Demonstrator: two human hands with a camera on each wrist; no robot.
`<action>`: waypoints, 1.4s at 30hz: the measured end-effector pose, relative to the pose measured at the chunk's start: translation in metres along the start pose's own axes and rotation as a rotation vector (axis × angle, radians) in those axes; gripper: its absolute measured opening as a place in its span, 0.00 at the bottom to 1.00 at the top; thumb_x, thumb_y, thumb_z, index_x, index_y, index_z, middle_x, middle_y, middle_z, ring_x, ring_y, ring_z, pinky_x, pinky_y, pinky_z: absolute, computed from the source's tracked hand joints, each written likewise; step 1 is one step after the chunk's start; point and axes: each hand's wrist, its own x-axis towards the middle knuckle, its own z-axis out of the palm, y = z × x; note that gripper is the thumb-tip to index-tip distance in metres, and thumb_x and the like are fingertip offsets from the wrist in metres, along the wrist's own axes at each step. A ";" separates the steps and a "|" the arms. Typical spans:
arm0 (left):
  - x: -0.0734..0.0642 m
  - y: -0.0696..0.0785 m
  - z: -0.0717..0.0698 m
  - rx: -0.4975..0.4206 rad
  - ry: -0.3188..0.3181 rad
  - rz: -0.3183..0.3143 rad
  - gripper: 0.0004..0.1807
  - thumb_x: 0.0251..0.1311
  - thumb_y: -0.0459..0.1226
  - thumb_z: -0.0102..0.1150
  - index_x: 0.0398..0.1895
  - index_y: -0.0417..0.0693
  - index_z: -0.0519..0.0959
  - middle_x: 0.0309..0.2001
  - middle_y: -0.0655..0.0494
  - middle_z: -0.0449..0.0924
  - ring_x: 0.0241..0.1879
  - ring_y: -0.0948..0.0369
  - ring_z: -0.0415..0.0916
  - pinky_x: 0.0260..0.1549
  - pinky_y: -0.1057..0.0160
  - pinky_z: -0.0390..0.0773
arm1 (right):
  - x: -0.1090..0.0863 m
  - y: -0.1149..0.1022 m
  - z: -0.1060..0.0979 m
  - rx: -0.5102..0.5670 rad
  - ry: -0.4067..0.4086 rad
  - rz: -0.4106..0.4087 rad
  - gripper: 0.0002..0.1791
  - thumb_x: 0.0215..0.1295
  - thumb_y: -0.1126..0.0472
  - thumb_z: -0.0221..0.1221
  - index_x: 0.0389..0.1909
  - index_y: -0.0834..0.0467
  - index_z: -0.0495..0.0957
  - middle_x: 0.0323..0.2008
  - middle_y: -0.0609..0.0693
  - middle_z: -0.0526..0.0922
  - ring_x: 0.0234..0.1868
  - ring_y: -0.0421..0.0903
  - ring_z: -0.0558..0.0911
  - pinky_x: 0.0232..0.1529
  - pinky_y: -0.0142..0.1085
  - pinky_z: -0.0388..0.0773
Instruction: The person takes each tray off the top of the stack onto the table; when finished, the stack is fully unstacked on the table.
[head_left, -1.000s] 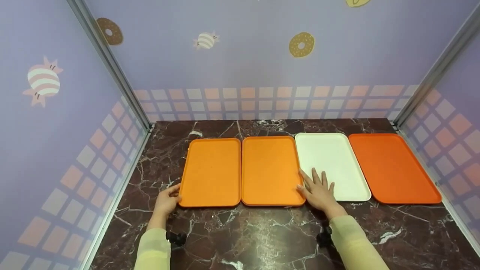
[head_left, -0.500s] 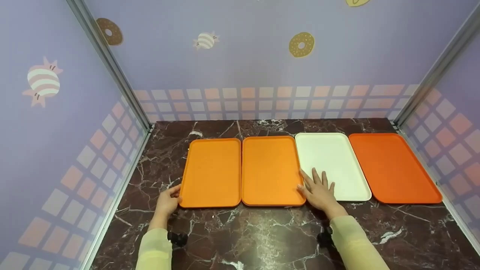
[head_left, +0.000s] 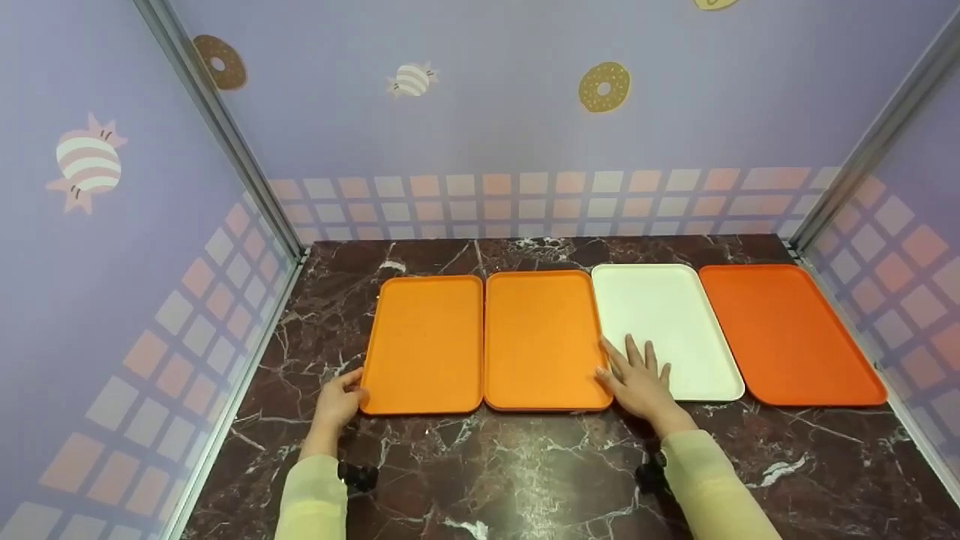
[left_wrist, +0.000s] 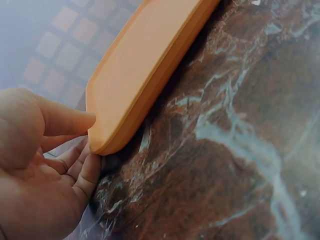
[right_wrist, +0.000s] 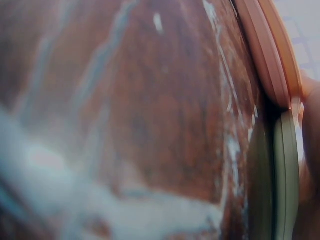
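From my remote seat I see a dark reddish-brown marbled table with white veins and a glare spot near its front edge. A lilac wall stands along its back edge, with a band of pink and pale squares low down. Metal posts rise by both back corners, left post and right post. Higher up I make out a tan doughnut print and a small striped sweet print; a larger sweet print marks the wall beyond the left edge.
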 end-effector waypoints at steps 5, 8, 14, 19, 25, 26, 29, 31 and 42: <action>-0.001 -0.001 0.001 -0.121 0.015 -0.042 0.32 0.64 0.24 0.55 0.74 0.34 0.67 0.63 0.30 0.74 0.60 0.43 0.74 0.38 0.76 0.74 | 0.000 0.000 0.000 -0.009 -0.001 0.003 0.39 0.77 0.34 0.46 0.83 0.41 0.49 0.83 0.64 0.38 0.81 0.73 0.31 0.70 0.80 0.26; -0.003 -0.001 0.001 -0.187 0.036 -0.052 0.31 0.67 0.24 0.55 0.74 0.35 0.67 0.65 0.30 0.72 0.61 0.44 0.74 0.39 0.77 0.76 | -0.001 0.000 -0.001 -0.006 0.001 0.000 0.39 0.77 0.34 0.46 0.83 0.41 0.49 0.83 0.65 0.39 0.81 0.73 0.31 0.70 0.81 0.26; -0.005 0.001 0.000 -0.250 0.092 -0.049 0.30 0.70 0.27 0.55 0.75 0.39 0.67 0.66 0.32 0.73 0.63 0.45 0.75 0.39 0.79 0.76 | -0.001 -0.001 -0.001 0.008 0.002 -0.004 0.39 0.77 0.34 0.46 0.83 0.40 0.49 0.83 0.64 0.39 0.81 0.73 0.31 0.70 0.81 0.26; -0.005 0.006 0.004 -0.308 0.141 -0.010 0.29 0.71 0.28 0.56 0.75 0.41 0.69 0.65 0.34 0.75 0.55 0.58 0.80 0.39 0.79 0.77 | -0.001 0.000 -0.001 0.012 -0.004 0.001 0.39 0.77 0.34 0.46 0.83 0.40 0.49 0.83 0.64 0.38 0.81 0.73 0.31 0.70 0.80 0.25; -0.004 0.020 0.020 -0.433 0.128 0.066 0.28 0.71 0.29 0.58 0.73 0.33 0.69 0.61 0.31 0.76 0.41 0.72 0.81 0.42 0.69 0.85 | -0.001 0.000 -0.001 0.008 0.005 0.000 0.39 0.77 0.34 0.47 0.83 0.41 0.50 0.83 0.64 0.39 0.81 0.73 0.31 0.70 0.80 0.25; -0.003 0.022 0.024 -0.441 0.118 0.074 0.28 0.70 0.29 0.59 0.72 0.33 0.69 0.59 0.32 0.77 0.42 0.71 0.81 0.43 0.68 0.86 | -0.001 0.001 0.000 0.008 0.007 -0.001 0.39 0.77 0.34 0.47 0.83 0.41 0.50 0.83 0.64 0.39 0.81 0.73 0.32 0.70 0.80 0.25; -0.003 0.029 0.035 -0.463 0.082 0.072 0.28 0.70 0.30 0.61 0.72 0.32 0.69 0.57 0.35 0.79 0.43 0.67 0.83 0.46 0.63 0.88 | -0.001 0.001 0.000 0.014 0.007 -0.001 0.39 0.77 0.34 0.47 0.83 0.41 0.50 0.83 0.64 0.39 0.81 0.73 0.32 0.70 0.80 0.25; -0.004 0.032 0.043 -0.473 0.060 0.064 0.28 0.69 0.31 0.61 0.71 0.32 0.70 0.56 0.37 0.79 0.44 0.65 0.84 0.47 0.61 0.88 | -0.001 0.001 0.000 0.014 0.006 -0.001 0.39 0.77 0.34 0.47 0.83 0.41 0.50 0.83 0.64 0.39 0.81 0.73 0.32 0.70 0.80 0.25; -0.011 0.052 0.082 -0.510 -0.033 0.074 0.28 0.67 0.29 0.62 0.70 0.31 0.71 0.50 0.43 0.80 0.44 0.62 0.85 0.48 0.58 0.89 | -0.002 -0.001 -0.001 0.008 0.012 -0.002 0.39 0.77 0.34 0.46 0.83 0.41 0.50 0.83 0.64 0.39 0.81 0.73 0.32 0.70 0.80 0.25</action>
